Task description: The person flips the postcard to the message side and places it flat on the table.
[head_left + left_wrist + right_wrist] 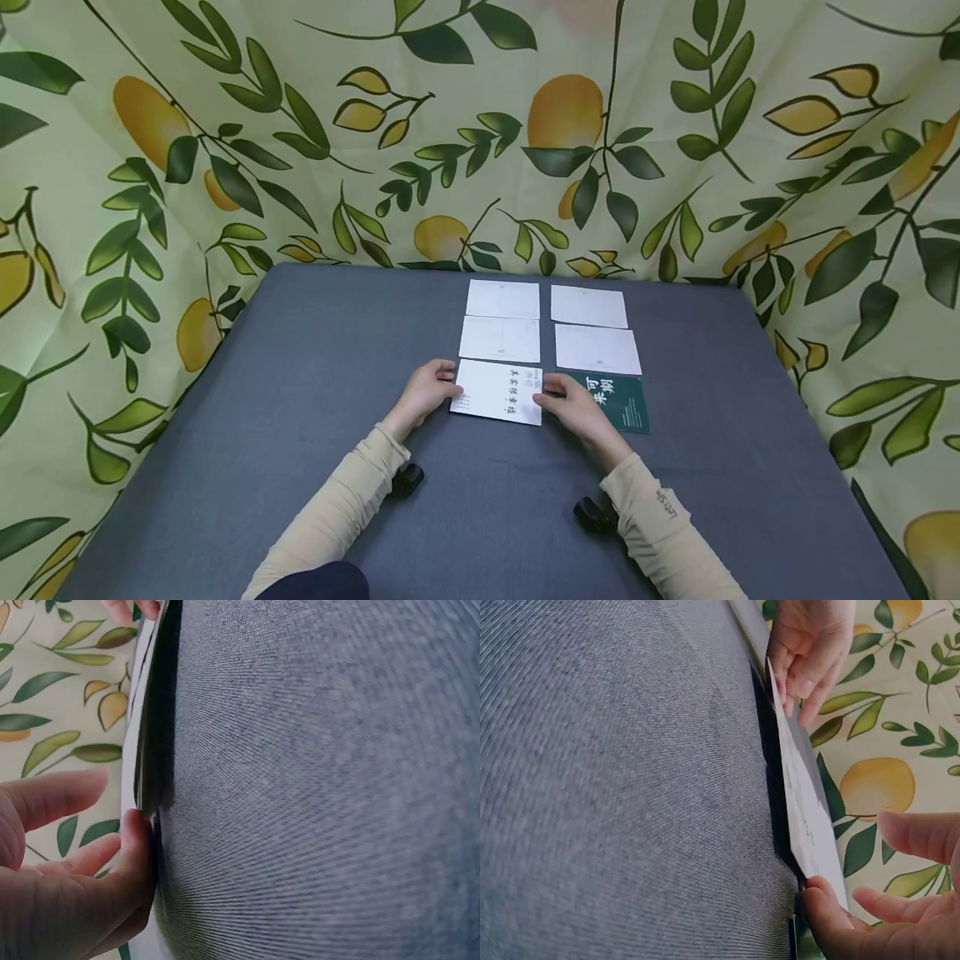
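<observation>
A white postcard (487,396) with dark handwritten-style characters lies between my two hands, its near edge slightly above the cloth. My left hand (422,398) holds its left edge, and my right hand (583,414) holds its right edge. In the right wrist view, the postcard (810,802) is seen nearly edge-on, with a dark gap under it. The right thumb touches its near corner there, while another finger is raised away. Partly covered by my right hand is a dark green postcard (628,410) with white characters.
Beyond the hands lie white cards in two columns: the left far card (503,299), left near card (499,339), right far card (588,307) and right near card (597,349). A grey-blue cloth (300,375) covers the table. Behind it hangs a leaf-and-fruit-patterned curtain (480,192).
</observation>
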Demonstrator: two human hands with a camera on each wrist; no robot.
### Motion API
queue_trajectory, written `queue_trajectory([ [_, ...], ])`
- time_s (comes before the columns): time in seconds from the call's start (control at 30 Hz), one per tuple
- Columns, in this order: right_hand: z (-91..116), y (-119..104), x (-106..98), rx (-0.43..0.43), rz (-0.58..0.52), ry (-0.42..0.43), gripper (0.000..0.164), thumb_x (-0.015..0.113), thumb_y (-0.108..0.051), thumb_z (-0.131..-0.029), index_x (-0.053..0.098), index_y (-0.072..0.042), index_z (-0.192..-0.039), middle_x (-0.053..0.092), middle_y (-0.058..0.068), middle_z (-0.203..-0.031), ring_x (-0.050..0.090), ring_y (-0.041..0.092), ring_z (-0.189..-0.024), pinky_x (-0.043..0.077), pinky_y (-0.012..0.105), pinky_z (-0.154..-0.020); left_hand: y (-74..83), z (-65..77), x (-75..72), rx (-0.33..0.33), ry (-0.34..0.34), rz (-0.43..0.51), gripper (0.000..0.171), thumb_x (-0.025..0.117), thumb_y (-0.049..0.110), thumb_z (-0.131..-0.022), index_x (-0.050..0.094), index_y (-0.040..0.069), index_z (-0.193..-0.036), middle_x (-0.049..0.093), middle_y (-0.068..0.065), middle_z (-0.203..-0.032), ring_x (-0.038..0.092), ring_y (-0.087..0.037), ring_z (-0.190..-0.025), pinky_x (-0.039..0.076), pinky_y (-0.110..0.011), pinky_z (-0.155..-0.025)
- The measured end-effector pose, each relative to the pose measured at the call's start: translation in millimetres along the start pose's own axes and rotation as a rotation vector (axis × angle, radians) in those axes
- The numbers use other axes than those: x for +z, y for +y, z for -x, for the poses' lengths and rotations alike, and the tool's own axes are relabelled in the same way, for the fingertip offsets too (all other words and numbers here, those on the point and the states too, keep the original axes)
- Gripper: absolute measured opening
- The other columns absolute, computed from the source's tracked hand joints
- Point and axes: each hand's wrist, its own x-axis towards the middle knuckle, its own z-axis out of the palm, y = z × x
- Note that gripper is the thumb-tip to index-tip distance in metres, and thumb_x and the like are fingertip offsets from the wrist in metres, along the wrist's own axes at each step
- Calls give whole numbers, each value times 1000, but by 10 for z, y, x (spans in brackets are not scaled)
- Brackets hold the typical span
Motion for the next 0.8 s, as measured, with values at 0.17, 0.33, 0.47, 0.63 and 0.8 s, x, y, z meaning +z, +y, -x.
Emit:
queue_trajectory([
  [0.17,-24,-6,-24,-2,-112,22,48,56,-10,-91,41,7,-134,50,27,-131,49,36,-121,42,46,-101,-16,-5,-2,-4,37,84,41,64,-3,-79,58,-6,-119,63,-21,-105,60,-27,-96,51,-30,-80],
  [0.33,-62,-52,-44,3,-178,100,43,55,-5,-89,47,6,-131,56,24,-123,56,29,-112,47,36,-97,28,-5,-19,-7,72,206,33,65,-4,-79,62,-6,-112,65,-15,-93,60,-16,-82,52,-29,-78],
  [0.47,-89,-81,-64,10,-199,172,38,59,-5,-88,54,4,-125,60,20,-115,58,19,-97,50,23,-84,78,0,-31,6,90,265,26,66,-1,-79,65,-6,-105,64,-8,-84,60,-14,-76,53,-33,-78],
  [0.63,-103,-113,-95,16,-209,232,28,61,-8,-88,61,2,-114,63,15,-102,56,14,-82,49,23,-75,139,17,-37,18,111,332,21,67,3,-81,66,-5,-100,63,-5,-80,62,-24,-82,53,-40,-81],
  [0.8,-100,-141,-130,30,-215,255,22,61,-13,-89,62,1,-106,57,7,-90,53,15,-76,47,26,-71,182,26,-37,20,125,376,15,68,4,-81,66,-5,-94,60,-2,-77,60,-16,-75,54,-40,-82],
])
